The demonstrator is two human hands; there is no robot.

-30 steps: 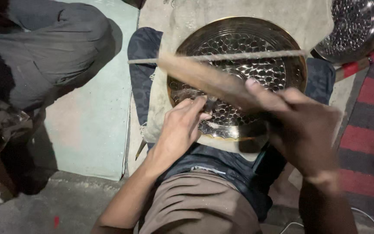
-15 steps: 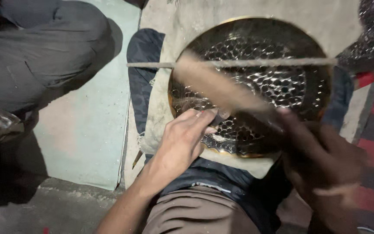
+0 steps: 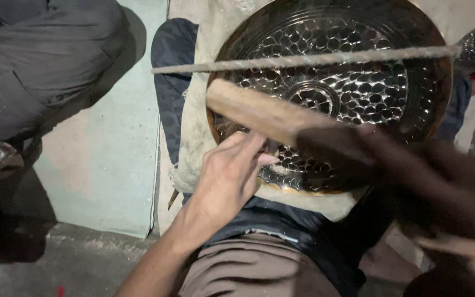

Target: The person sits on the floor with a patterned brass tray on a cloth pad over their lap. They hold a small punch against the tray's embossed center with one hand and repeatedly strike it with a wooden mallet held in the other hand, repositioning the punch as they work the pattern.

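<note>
Head view: left hand (image 3: 229,179) presses its fingertips (image 3: 265,159) onto the near rim of the round, hammered, dimpled brass bowl (image 3: 347,93), its grip clenched on nothing. Bowl sits on a pale dusty cloth (image 3: 193,137) across the lap. Right hand (image 3: 413,176), blurred, grasps a long wooden handle (image 3: 259,110) angled over the bowl. A thin rough rod (image 3: 303,59) crosses above.

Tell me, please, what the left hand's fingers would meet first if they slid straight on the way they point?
Probably the wooden handle crossing above the hammered metal bowl; the left hand already rests at the bowl's near rim, though depth is unclear.
</note>
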